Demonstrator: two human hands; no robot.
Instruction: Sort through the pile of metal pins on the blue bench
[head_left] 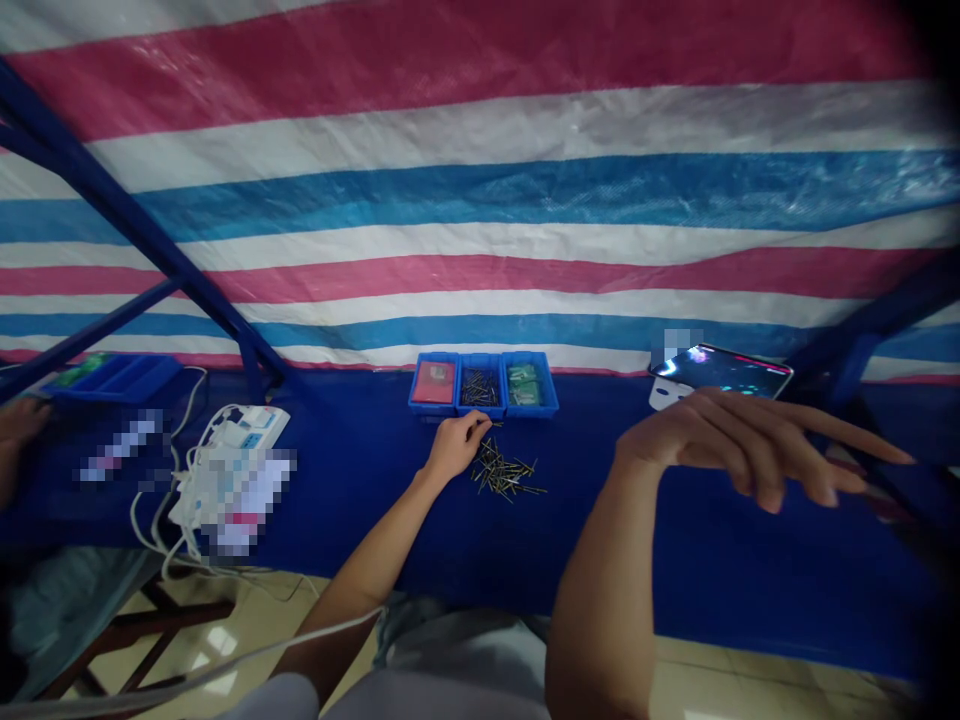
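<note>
My left hand point(454, 447) rests on the blue table cover point(600, 540), its fingers curled at the edge of a pile of small dark metal pins point(504, 472). It seems to pinch one pin. My right hand point(750, 440) hovers above the table to the right with its fingers stretched out and empty, just in front of a lit phone point(720, 370).
A row of three small blue bins point(484, 385) stands behind the pins: red parts, dark pins, green parts. A white power strip with cables point(232, 450) lies at the left. Another person's hand point(19, 420) and a blue tray point(112, 377) are at far left. A striped tarp hangs behind.
</note>
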